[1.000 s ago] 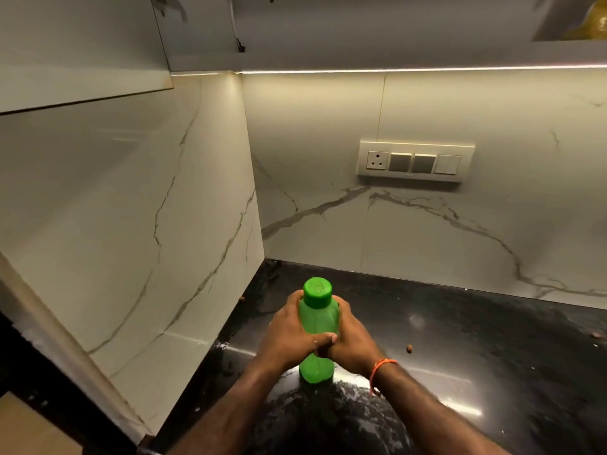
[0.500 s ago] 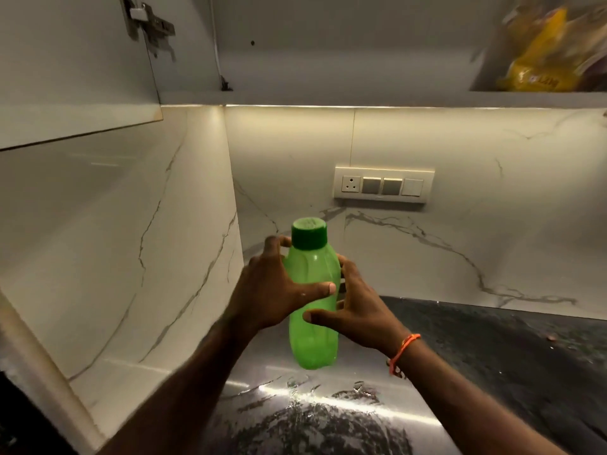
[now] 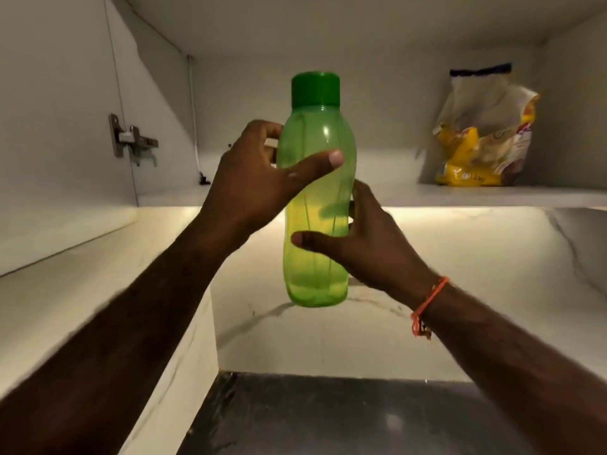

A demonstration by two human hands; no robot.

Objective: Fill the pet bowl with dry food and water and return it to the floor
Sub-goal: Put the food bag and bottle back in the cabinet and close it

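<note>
A translucent green bottle (image 3: 317, 205) with a dark green cap stands upright in the air, level with the open wall cabinet. My left hand (image 3: 259, 178) grips its upper body from the left, thumb across the front. My right hand (image 3: 368, 247) holds its lower body from the right, thumb on the front; an orange thread sits on that wrist. A yellow and white food bag (image 3: 483, 139) stands on the cabinet shelf (image 3: 427, 195) at the right. No pet bowl is in view.
The cabinet's open door with its metal hinge (image 3: 131, 139) is at the left. A lit marble wall runs below the shelf. The black counter (image 3: 345, 418) lies at the bottom.
Both hands have lifted the green bottle from the black counter up to the height of the cabinet shelf. The view has tilted upward, bringing the cabinet's inside and the food bag into sight.
</note>
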